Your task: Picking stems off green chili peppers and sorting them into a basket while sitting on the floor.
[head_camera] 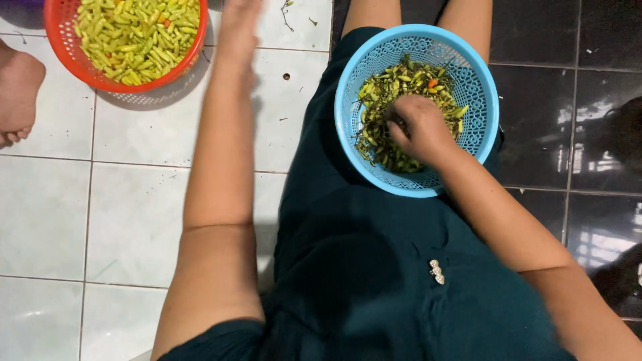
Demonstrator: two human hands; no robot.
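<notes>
On the lap of the seated person, a round blue basket (pixel 481 100) with a perforated wall is rested against the dark green garment (pixel 374 267). It is partly filled with green chillies (pixel 381 93), many with stems attached, and one small orange-red piece is seen near the far side of the heap. The basket is placed over the boundary between the white tiled floor (pixel 134 200) and the black tiled floor (pixel 602 67).

At the upper left, a red basket (pixel 60 47) is set on the white tiles, well apart from the blue one. It is filled with pale green chillies (pixel 137 37) that appear to be without stems. Beside it, at the left edge, a bare foot (pixel 17 93) of another person is visible. Small scraps are scattered on the white tiles between the two baskets. A small pale brooch (pixel 437 271) is pinned to the garment.

The right hand (pixel 418 127) is placed inside the blue basket, on top of the chillies. Its fingers are curled inward and pressed into the heap; whether a chilli is gripped cannot be told. The left hand (pixel 237 27) is stretched out near the red basket and is blurred. Its fingers are cut off by the top edge, so their spread cannot be told.
</notes>
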